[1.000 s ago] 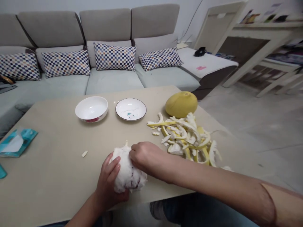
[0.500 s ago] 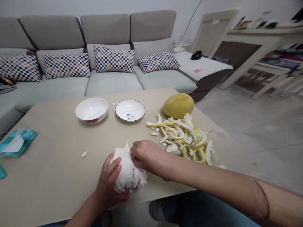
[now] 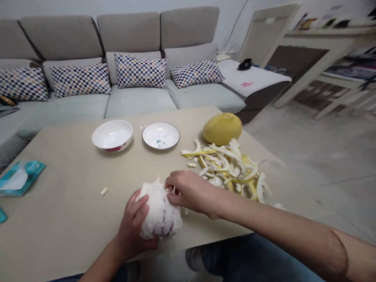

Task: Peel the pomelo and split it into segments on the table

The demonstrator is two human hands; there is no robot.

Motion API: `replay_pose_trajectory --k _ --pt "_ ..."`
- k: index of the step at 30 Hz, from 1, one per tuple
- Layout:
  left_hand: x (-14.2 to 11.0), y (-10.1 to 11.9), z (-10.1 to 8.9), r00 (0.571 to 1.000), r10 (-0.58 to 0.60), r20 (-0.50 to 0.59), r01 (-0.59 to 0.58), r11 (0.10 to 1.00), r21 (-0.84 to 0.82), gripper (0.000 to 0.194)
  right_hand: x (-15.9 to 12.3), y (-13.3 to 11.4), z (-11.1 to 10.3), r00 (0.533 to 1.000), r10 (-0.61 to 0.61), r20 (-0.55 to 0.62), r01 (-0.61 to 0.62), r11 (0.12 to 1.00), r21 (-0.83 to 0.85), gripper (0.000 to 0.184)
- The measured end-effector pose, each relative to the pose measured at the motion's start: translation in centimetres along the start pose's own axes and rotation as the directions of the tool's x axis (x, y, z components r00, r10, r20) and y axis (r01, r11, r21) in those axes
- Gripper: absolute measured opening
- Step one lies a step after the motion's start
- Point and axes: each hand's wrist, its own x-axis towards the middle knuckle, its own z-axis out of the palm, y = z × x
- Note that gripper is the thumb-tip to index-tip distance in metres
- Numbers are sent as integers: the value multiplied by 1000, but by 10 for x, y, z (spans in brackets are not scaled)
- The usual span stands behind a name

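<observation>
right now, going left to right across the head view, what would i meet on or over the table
Teal plastic tissue pack → round white bowl with red pattern → round white pith-covered fruit → whole yellow fruit

Peeled fruit: you have one rounded, somewhat blocky fruit (image 3: pixel 160 209) before you, its yellow rind off.
Coat: white, fluffy pith covers most of what you see, smoother toward your left and ragged along the bottom and right.
Dark marks: purplish-red streaks show through in a broken line down its front, thickest low down.
Top: a small pale tuft sticks up from it.
Hold: your left hand (image 3: pixel 133 219) cups its left side and underside; the fingertips of your right hand (image 3: pixel 190 192) are at its upper right.
Place: over the table (image 3: pixel 73 219), near your edge.
</observation>
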Motion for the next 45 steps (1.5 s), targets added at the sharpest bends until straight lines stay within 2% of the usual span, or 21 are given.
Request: replay_pose_trajectory --k 3,8,13,17,21,24,28,30,34,37,39,43,45 --pt "1 1 -1 1000 -7 12 7 1000 -4 94 1 -8 -3 998 14 65 -5 990 -138 21" --pt "3 3 -1 999 -13 38 14 1000 -24 94 7 -12 -3 983 15 184 21 981 -193 19" --pt "4 0 1 999 -29 28 29 999 -12 90 12 -11 1 990 -40 135 71 970 -234 18" --pt "3 -2 1 999 -29 21 29 1000 1 86 11 -4 5 998 -43 38 48 986 -159 19" --pt "1 -4 0 1000 -17 14 17 1000 -10 84 8 8 8 998 -52 -33 53 998 16 19" --pt "1 -4 -1 1000 -12 8 13 999 -30 84 7 11 7 997 -72 -15 74 991 115 21" --pt "4 -2 -2 1000 -24 5 24 999 -34 85 13 5 7 997 -71 21 72 997 -36 16" --pt "7 -2 -2 1000 -30 4 31 999 -37 84 19 5 7 999 -43 19 44 997 -58 16" --pt "7 -3 -1 1000 -23 10 23 998 -61 85 28 16 9 1000 -10 8 10 1000 30 16" --pt "1 -5 0 1000 -16 -26 14 997 -79 87 25 26 10 998 -56 4 55 991 121 15" --pt "-1 -8 0 999 -23 -42 19 996 -91 87 20 31 10 996 -71 -47 79 971 224 17" --pt "-2 -13 -2 999 -38 -37 34 992 -122 85 3 47 8 988 40 -149 21 924 383 20" --pt "-1 -14 -5 998 -61 -10 59 990 -129 87 -9 65 7 977 95 -188 -16 923 385 26"
